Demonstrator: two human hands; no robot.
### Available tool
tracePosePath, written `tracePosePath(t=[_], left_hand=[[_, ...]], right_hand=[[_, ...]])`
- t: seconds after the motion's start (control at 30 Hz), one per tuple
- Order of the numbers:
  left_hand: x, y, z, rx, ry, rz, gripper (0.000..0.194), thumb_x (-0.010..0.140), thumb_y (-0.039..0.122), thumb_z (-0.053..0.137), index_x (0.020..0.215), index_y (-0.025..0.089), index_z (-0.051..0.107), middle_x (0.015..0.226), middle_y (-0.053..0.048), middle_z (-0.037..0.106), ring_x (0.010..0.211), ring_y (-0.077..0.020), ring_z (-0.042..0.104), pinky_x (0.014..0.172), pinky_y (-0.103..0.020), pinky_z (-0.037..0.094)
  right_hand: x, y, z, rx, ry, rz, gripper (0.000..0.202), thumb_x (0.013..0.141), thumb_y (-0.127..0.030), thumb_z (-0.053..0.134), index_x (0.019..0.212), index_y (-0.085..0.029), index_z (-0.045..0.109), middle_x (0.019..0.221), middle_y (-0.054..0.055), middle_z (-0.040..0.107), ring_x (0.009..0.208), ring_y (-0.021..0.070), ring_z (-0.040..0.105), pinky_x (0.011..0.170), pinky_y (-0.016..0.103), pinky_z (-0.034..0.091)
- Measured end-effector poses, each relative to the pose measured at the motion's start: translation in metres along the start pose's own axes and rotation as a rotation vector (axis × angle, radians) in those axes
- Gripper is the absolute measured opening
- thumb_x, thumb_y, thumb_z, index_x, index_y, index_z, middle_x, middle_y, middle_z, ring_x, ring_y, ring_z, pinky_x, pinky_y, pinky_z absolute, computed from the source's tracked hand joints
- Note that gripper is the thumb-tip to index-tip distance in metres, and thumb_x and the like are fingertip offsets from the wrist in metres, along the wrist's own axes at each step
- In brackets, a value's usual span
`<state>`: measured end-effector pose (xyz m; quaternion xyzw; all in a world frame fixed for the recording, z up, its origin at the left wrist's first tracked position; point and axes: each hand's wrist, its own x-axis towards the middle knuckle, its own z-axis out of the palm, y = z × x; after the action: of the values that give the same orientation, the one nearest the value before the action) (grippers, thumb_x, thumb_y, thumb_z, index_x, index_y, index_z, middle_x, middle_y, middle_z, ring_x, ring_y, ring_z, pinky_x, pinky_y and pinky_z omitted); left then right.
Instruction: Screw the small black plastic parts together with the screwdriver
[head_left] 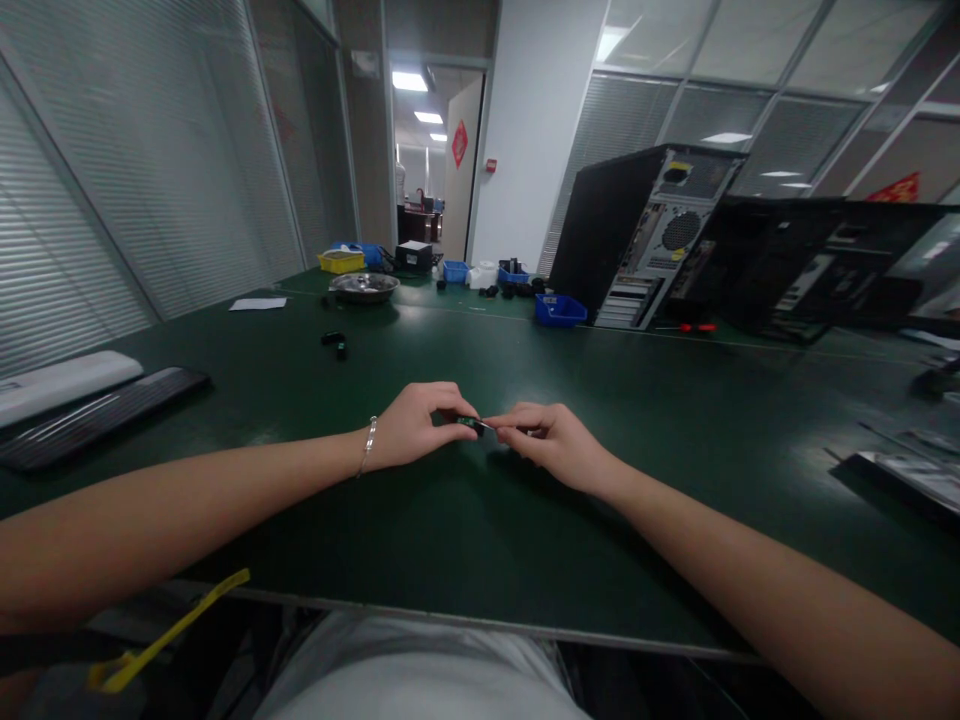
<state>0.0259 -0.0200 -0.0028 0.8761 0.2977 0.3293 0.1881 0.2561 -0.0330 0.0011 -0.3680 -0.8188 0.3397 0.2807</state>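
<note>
Just above the green table (pixel 450 545), my left hand (pixel 420 425) pinches a small black-and-green part (pixel 469 423) between thumb and fingers. My right hand (pixel 559 445) faces it from the other side, its fingers closed on a thin, light metal-looking piece (pixel 489 427). The tip of that piece meets the right end of the small part. Its exact kind is too small to make out, and the right fingers hide most of it. Farther off to the left lie two small dark pieces (pixel 341 351), one with a green patch.
Left stand a black keyboard (pixel 112 415) and a long white object (pixel 67 385). At the back are a metal bowl (pixel 364 288), a yellow bin (pixel 341 262) and a blue bin (pixel 561 312) beside a computer tower (pixel 622 230). A yellow strap (pixel 180 630) hangs near the front edge.
</note>
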Motion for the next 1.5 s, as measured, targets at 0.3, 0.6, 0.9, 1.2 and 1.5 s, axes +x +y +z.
tracePosePath(t=[0.3,0.6,0.9,1.2,1.5], left_hand=[[0.002,0.003,-0.001,-0.066,0.005,-0.079,0.016,0.081,0.025,0.069,0.093,0.014,0.072,0.083,-0.004,0.062,0.075,-0.0143,0.057,0.066,-0.023,0.046],[0.001,0.003,0.002,0.029,0.055,-0.017,0.015,0.083,0.025,0.067,0.094,0.015,0.07,0.083,-0.003,0.061,0.075,-0.0137,0.057,0.068,-0.023,0.046],[0.0,0.003,0.003,0.093,0.021,0.013,0.015,0.083,0.027,0.066,0.092,0.015,0.069,0.081,-0.004,0.061,0.073,-0.0144,0.057,0.066,-0.024,0.045],[0.0,0.002,0.004,0.147,-0.042,-0.049,0.014,0.082,0.024,0.066,0.092,0.014,0.068,0.086,-0.004,0.061,0.076,-0.0152,0.057,0.069,-0.025,0.045],[0.003,-0.005,-0.009,0.22,-0.191,-0.156,0.051,0.077,0.04,0.071,0.12,0.016,0.058,0.111,-0.011,0.06,0.102,-0.0242,0.056,0.088,-0.036,0.046]], right_hand=[[0.003,0.007,0.001,0.153,-0.004,0.052,0.03,0.087,-0.036,0.059,0.109,-0.019,0.071,0.082,0.003,0.059,0.06,0.0103,0.049,0.052,0.023,0.04],[0.001,-0.001,-0.004,0.043,0.019,0.041,0.029,0.088,-0.031,0.057,0.11,-0.018,0.071,0.086,0.005,0.061,0.064,0.0119,0.05,0.054,0.023,0.041],[0.0,0.0,-0.001,-0.074,-0.006,-0.01,0.027,0.09,-0.029,0.054,0.11,-0.021,0.071,0.086,0.005,0.064,0.076,0.0158,0.056,0.063,0.026,0.042],[-0.001,-0.005,-0.001,-0.265,0.022,-0.065,0.023,0.09,-0.023,0.055,0.108,-0.022,0.07,0.091,0.005,0.066,0.081,0.0164,0.059,0.07,0.027,0.044],[-0.001,-0.007,-0.003,-0.502,-0.004,-0.104,0.025,0.088,-0.027,0.06,0.112,-0.022,0.066,0.104,0.008,0.064,0.096,0.0235,0.057,0.086,0.038,0.044]])
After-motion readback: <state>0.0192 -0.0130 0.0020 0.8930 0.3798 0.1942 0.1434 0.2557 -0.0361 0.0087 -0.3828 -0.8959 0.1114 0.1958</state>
